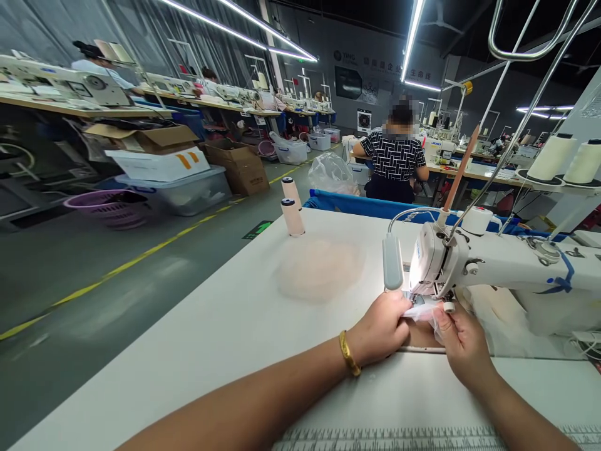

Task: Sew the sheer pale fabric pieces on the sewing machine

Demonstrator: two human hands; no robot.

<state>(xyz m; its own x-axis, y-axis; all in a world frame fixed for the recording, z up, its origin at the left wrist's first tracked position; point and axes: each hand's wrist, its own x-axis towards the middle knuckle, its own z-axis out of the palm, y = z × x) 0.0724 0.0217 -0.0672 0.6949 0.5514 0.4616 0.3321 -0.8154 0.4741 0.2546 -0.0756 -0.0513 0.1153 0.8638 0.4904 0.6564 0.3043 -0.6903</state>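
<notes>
A white sewing machine (511, 257) stands on the right of the white table, its needle area lit by a small lamp (393, 262) on a bent neck. Sheer pale fabric (421, 311) lies in front of the presser foot. My left hand (382, 326), with a gold bangle at the wrist, is closed on the fabric's left side, close to the foot. On the right side, my right hand (464, 341) pinches the same fabric between thumb and fingers. More sheer fabric (500, 313) lies under the machine arm. The needle tip is hard to make out.
Two pale thread cones (293, 216) stand at the table's far left edge, near a sheer beige pile (322, 269). A ruler strip (389, 438) runs along the front edge. Thread cones (553, 156) sit on a stand at right. Ahead, a person (395, 156) sits at another machine.
</notes>
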